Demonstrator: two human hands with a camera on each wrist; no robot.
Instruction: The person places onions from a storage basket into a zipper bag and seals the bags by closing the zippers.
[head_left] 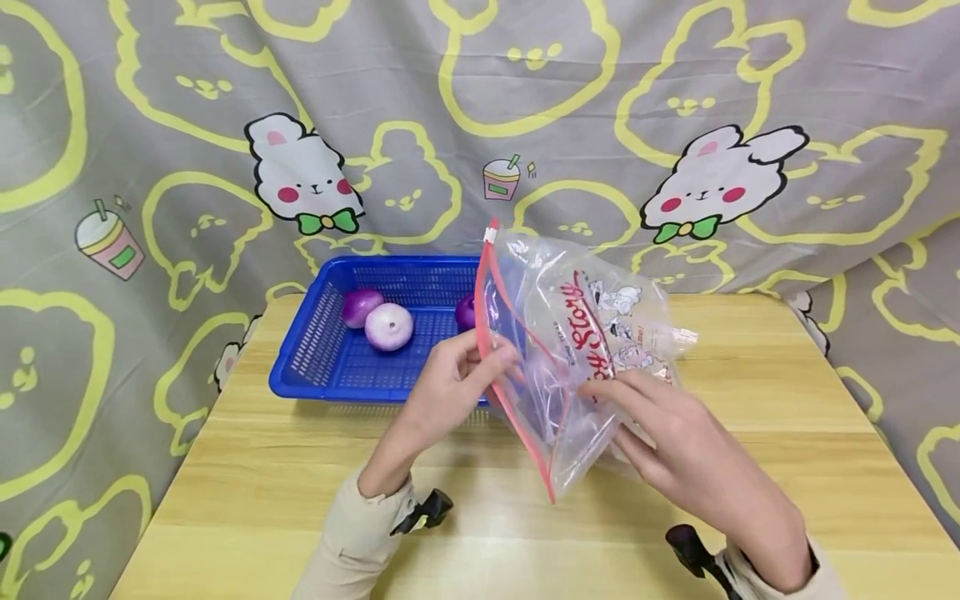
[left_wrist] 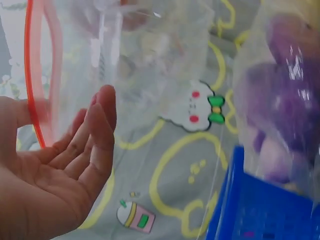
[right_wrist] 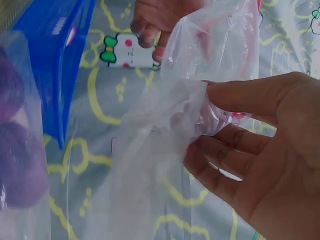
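A clear plastic zip bag (head_left: pixel 577 333) with a red edge and printed lettering is held up, its mouth parted towards the left. My left hand (head_left: pixel 450 383) grips the red edge between thumb and fingers; in the left wrist view the left hand (left_wrist: pixel 65 175) has its thumb behind that edge. My right hand (head_left: pixel 682 425) pinches the bag's side, and the right wrist view has the right hand (right_wrist: pixel 265 145) with plastic gathered between thumb and fingers. Purple onions (left_wrist: pixel 290 95) show through clear plastic beside the basket in both wrist views; whose plastic it is, I cannot tell.
Behind the left hand stands a blue basket (head_left: pixel 300 354) on the wooden table (head_left: pixel 247 500). In it lie a purple onion (head_left: pixel 360 305), a paler onion (head_left: pixel 389 327) and another onion (head_left: pixel 465 313) partly covered by the bag. A patterned grey curtain (head_left: pixel 420 83) hangs behind.
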